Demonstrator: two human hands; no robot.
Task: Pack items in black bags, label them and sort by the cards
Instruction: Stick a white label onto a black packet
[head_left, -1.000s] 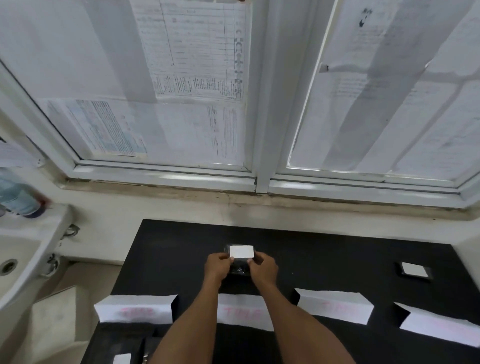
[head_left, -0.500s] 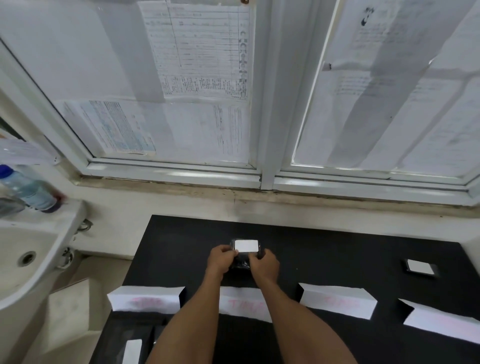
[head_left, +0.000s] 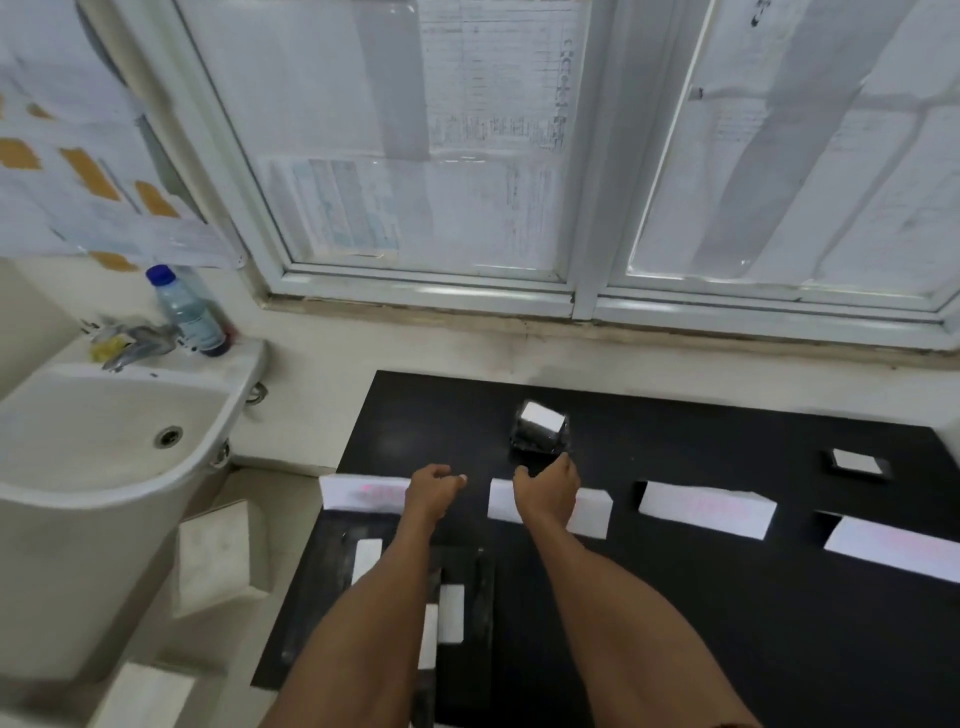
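Left hand (head_left: 434, 491) and right hand (head_left: 548, 483) hover (fingers loosely curled).

One view only. Head-worn wide-angle camera, looking forward and down over the near black surface (head_left: 727, 597), facing the window (head_left: 587, 306) beyond.

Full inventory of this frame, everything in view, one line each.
table top: one, black, below the window
folded cards: four, white with faint pink writing, in a row across the table
centre bag: one, black with white label, behind the second card
right bag: one, black with white label, far right
flat bags: count unclear, black with white labels, near-left of the table
sink: one, white, left of the table
tap: one, metal, sink's back rim
bottle: one, clear with blue cap, beside the tap
papers: many, white, on the panes
left hand: empty, over the first card
right hand: empty, over the second card
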